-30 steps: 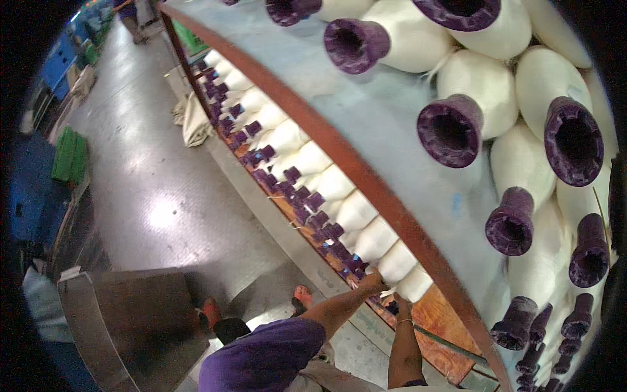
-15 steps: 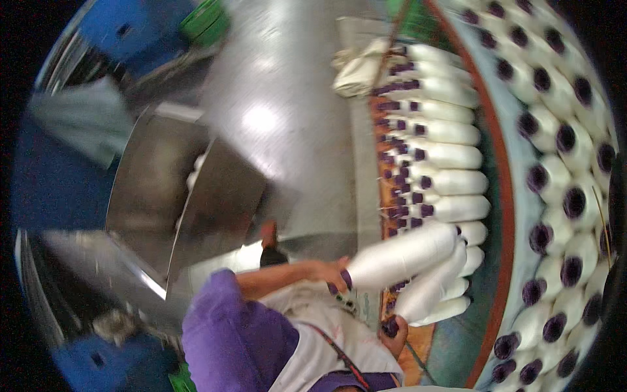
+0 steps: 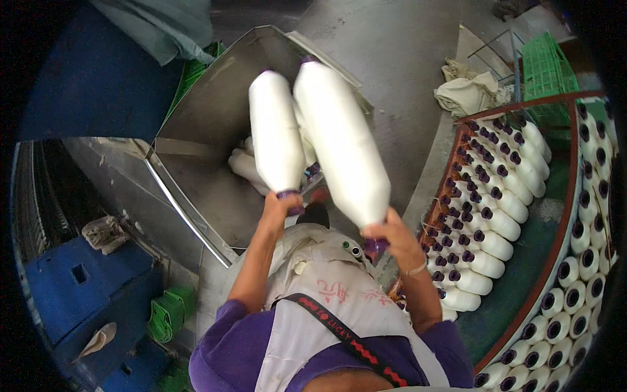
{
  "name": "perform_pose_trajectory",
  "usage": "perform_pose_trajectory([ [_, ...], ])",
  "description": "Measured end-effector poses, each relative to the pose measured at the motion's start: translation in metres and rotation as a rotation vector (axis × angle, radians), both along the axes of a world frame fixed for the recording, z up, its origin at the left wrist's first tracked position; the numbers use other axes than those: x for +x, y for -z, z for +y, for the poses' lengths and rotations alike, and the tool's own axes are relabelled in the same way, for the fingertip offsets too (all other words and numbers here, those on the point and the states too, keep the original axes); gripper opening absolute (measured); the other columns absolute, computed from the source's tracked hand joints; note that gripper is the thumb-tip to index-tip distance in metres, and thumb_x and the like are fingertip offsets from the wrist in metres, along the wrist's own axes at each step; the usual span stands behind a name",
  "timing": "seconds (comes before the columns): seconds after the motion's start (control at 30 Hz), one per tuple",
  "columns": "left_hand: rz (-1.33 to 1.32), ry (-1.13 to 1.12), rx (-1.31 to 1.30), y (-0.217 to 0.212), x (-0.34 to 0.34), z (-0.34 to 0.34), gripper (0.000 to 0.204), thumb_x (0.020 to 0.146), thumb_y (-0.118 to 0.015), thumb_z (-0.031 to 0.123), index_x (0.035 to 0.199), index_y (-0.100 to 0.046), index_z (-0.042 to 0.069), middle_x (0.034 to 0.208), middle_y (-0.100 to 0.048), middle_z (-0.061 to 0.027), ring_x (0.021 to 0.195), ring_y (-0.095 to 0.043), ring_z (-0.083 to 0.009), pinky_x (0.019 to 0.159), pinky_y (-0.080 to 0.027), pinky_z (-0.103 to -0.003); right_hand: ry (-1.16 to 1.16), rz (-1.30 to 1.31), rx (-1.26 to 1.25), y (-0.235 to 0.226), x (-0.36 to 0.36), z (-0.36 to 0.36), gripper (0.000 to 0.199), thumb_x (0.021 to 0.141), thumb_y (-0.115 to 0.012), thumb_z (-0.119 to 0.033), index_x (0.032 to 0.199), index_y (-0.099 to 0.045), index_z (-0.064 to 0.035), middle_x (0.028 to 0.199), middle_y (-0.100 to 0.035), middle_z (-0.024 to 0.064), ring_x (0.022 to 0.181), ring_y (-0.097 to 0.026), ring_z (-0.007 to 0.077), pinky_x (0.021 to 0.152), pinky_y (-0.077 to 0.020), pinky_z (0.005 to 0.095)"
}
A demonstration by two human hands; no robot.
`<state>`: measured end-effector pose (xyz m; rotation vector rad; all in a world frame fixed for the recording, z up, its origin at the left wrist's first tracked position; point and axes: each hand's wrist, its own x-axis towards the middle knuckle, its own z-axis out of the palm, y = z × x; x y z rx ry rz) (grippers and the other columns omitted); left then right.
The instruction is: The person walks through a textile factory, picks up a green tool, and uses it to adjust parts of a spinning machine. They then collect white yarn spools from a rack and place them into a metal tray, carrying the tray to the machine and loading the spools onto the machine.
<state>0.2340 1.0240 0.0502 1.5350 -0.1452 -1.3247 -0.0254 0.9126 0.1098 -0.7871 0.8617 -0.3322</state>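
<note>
My left hand (image 3: 277, 212) grips the purple tube end of a full white yarn bobbin (image 3: 274, 130), which points away from me. Closed around the purple end of a second, larger-looking white yarn bobbin (image 3: 343, 144) is my right hand (image 3: 395, 240). Both bobbins are held side by side over an open metal bin (image 3: 196, 147), their far ends slightly apart. Down in the bin lie several white bobbins (image 3: 245, 166), partly hidden by the held ones.
To the right, a red-framed rack (image 3: 555, 261) holds rows of white bobbins (image 3: 499, 222) with purple ends. Beyond it are a crumpled cream cloth (image 3: 470, 91) and a green crate (image 3: 548, 65). Blue boxes (image 3: 85, 281) and green baskets (image 3: 171, 313) stand at the left.
Both hands have carried the two bobbins left, from the rack to above the metal bin. My view has turned left with them.
</note>
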Motion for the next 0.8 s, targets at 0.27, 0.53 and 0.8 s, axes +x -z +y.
perform_pose_trajectory([
  [0.27,0.453,-0.298,0.43,0.176,0.14,-0.002,0.026,0.072,-0.067,0.017,0.093,-0.055,0.008,0.081,-0.057,-0.0082,0.061,-0.055,-0.0233,0.052,-0.047,-0.04,-0.271,0.174,0.508,0.118,0.222,-0.079,0.014,0.076,-0.071,-0.004,0.085,-0.061,-0.0015,0.072,-0.06,0.0052,0.062,-0.059,0.0151,0.059,-0.0513,0.0306],
  [0.53,0.077,0.308,0.837,0.23,0.127,0.064,0.031,0.063,-0.072,0.022,0.09,-0.061,0.009,0.072,-0.056,-0.0039,0.058,-0.054,-0.0194,0.048,-0.043,-0.038,-0.659,0.579,0.396,0.202,0.243,-0.096,0.035,0.071,-0.075,-0.014,0.097,-0.058,0.0007,0.082,-0.062,0.0075,0.068,-0.061,0.0196,0.064,-0.053,0.035],
  [0.8,0.408,0.165,0.796,0.221,0.095,0.076,0.048,0.063,-0.074,0.022,0.105,-0.056,0.008,0.088,-0.057,-0.0079,0.075,-0.056,-0.0241,0.064,-0.047,-0.042,-0.852,0.751,-0.049,0.206,0.233,-0.112,0.051,0.059,-0.079,-0.02,0.095,-0.062,0.0107,0.094,-0.066,0.0145,0.071,-0.062,0.0237,0.062,-0.0506,0.0385],
])
